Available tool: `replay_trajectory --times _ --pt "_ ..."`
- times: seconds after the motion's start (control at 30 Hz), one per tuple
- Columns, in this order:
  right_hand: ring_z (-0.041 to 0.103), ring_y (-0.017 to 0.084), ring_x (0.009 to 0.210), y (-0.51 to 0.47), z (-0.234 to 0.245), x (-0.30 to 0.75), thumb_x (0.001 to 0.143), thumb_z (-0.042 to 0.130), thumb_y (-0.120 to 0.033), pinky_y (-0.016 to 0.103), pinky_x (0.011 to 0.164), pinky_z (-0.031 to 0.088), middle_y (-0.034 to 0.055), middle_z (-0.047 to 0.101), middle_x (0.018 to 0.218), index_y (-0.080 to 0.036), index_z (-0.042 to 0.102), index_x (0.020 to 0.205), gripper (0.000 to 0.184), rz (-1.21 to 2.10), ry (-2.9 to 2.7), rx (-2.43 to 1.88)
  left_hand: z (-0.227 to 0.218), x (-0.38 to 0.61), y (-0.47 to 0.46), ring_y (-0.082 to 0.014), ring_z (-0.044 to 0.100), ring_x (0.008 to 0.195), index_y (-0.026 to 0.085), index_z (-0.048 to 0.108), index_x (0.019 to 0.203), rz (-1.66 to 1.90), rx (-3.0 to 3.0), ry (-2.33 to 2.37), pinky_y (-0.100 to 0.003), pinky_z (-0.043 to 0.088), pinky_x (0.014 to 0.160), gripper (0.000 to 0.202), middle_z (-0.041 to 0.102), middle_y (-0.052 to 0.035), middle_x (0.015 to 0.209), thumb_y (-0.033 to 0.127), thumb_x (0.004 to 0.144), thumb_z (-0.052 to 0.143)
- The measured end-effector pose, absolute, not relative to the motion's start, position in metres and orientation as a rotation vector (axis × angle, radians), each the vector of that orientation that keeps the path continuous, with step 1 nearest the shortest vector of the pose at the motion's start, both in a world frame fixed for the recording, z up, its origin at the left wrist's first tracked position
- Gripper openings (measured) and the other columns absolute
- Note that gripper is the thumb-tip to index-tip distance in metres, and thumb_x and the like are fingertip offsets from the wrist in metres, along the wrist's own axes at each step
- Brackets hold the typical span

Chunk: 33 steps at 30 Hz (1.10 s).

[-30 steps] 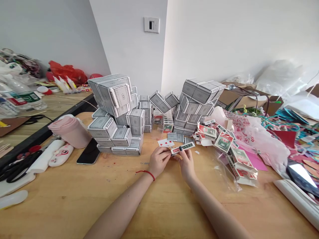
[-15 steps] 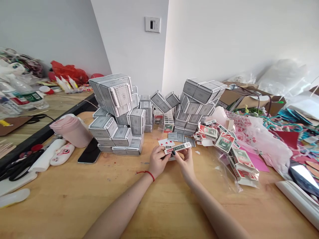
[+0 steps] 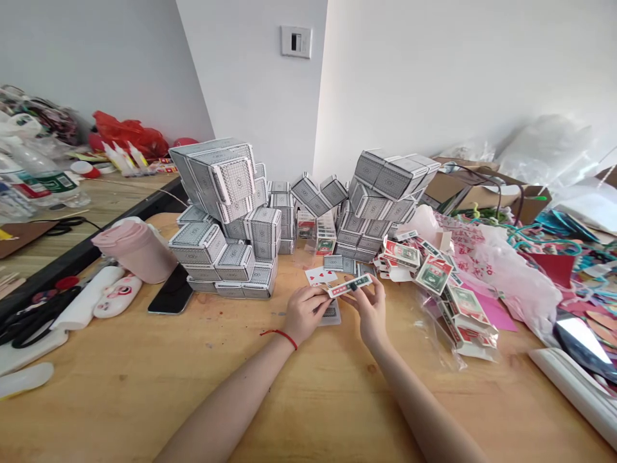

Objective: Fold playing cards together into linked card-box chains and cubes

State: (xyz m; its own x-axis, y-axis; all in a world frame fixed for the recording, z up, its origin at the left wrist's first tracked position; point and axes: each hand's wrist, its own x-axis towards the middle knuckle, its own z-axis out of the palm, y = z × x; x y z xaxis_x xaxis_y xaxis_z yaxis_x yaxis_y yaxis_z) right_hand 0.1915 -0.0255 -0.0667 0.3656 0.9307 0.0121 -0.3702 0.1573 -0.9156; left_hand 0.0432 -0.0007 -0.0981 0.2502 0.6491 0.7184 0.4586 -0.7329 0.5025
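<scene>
A playing-card box [image 3: 351,286], white with red and green printing, is held level just above the table between both hands. My left hand [image 3: 303,314] pinches its left end, with a red string bracelet around the wrist. Dark-nailed, my right hand [image 3: 372,314] is closed around the right part of the box. Beneath them a grey-patterned playing card or small stack [image 3: 330,315] lies on the table, partly hidden by the fingers. Just behind, a playing card with red hearts [image 3: 319,275] lies face up.
Stacked blocks covered in grey card backs rise at left [image 3: 219,251] and right [image 3: 380,206]. Loose card boxes [image 3: 434,275] and plastic bags [image 3: 511,276] crowd the right. A phone [image 3: 169,292], a pink cup [image 3: 137,251] and scissors [image 3: 38,318] lie left.
The right end of the card box is raised slightly, and my right hand has shifted a little right. The grey-patterned card beneath shows more now. The camera view has shifted slightly.
</scene>
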Motion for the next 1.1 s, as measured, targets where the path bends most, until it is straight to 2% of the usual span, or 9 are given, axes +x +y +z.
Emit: replay_trajectory --times 0.27,0.43,0.57,0.63,0.73,0.83,0.93,1.1 --pt "0.067 0.02 0.08 -0.02 -0.071 0.206 0.067 0.065 -0.036 0.039 0.073 0.052 0.0016 0.068 0.095 -0.028 0.049 0.094 0.033 1.221 -0.601 -0.913 -0.095 0.037 -0.007 -0.0145 0.063 0.077 0.02 0.066 0.083 1.455 2.28 1.01 -0.027 0.051 0.07 0.012 0.067 -0.0046 0.083 0.019 0.081 0.054" --pt "0.066 0.02 0.071 -0.015 -0.072 0.215 0.068 0.063 -0.039 0.038 0.07 0.053 0.002 0.069 0.087 -0.024 0.051 0.081 0.024 1.212 -0.534 -0.919 -0.093 0.035 -0.006 -0.0148 0.061 0.078 0.018 0.062 0.082 1.49 2.202 1.03 -0.028 0.05 0.07 0.01 0.064 -0.0054 0.082 0.018 0.082 0.052" --pt "0.064 0.018 0.067 -0.011 -0.074 0.227 0.069 0.06 -0.041 0.035 0.065 0.054 0.0024 0.068 0.081 -0.021 0.055 0.077 0.022 1.265 -0.467 -0.888 -0.09 0.032 -0.005 -0.014 0.06 0.077 0.017 0.059 0.082 1.558 2.121 1.091 -0.025 0.049 0.065 0.009 0.061 -0.0055 0.083 0.017 0.082 0.051" --pt "0.063 0.015 0.064 -0.01 -0.074 0.233 0.069 0.059 -0.039 0.032 0.063 0.054 0.0012 0.067 0.082 -0.021 0.056 0.078 0.02 1.259 -0.421 -0.832 -0.089 0.03 -0.003 -0.014 0.059 0.078 0.017 0.058 0.083 1.632 2.091 1.149 -0.025 0.049 0.068 0.009 0.061 -0.005 0.084 0.016 0.082 0.05" --pt "0.063 0.015 0.07 -0.011 -0.072 0.24 0.07 0.057 -0.034 0.03 0.062 0.054 -0.0006 0.066 0.084 -0.021 0.057 0.084 0.019 1.204 -0.383 -0.749 -0.09 0.024 0.003 -0.0155 0.059 0.086 0.018 0.058 0.088 1.707 2.064 1.232 -0.03 0.048 0.078 0.01 0.062 -0.0048 0.088 0.014 0.081 0.051" --pt "0.063 0.015 0.077 -0.013 -0.064 0.248 0.07 0.054 -0.03 0.032 0.066 0.053 -0.0009 0.065 0.085 -0.022 0.058 0.088 0.02 1.144 -0.421 -0.685 -0.093 0.02 0.009 -0.0162 0.059 0.088 0.019 0.058 0.088 1.635 2.061 1.27 -0.032 0.047 0.082 0.012 0.063 -0.0039 0.089 0.013 0.079 0.052" --pt "0.062 0.016 0.078 -0.014 -0.052 0.259 0.067 0.054 -0.026 0.037 0.073 0.051 -0.0016 0.063 0.083 -0.024 0.057 0.092 0.025 1.032 -0.519 -0.654 -0.097 0.019 0.012 -0.016 0.059 0.087 0.019 0.058 0.082 1.526 2.03 1.311 -0.032 0.048 0.08 0.014 0.063 -0.0027 0.086 0.008 0.076 0.051" --pt "0.059 0.014 0.085 -0.012 -0.041 0.288 0.063 0.059 -0.021 0.038 0.081 0.047 -0.0037 0.057 0.091 -0.028 0.048 0.101 0.039 0.593 -0.667 -0.725 -0.099 0.019 0.013 -0.0162 0.058 0.086 0.019 0.056 0.067 1.402 2.009 1.4 -0.032 0.047 0.081 0.026 0.061 -0.0021 0.081 -0.003 0.069 0.042"
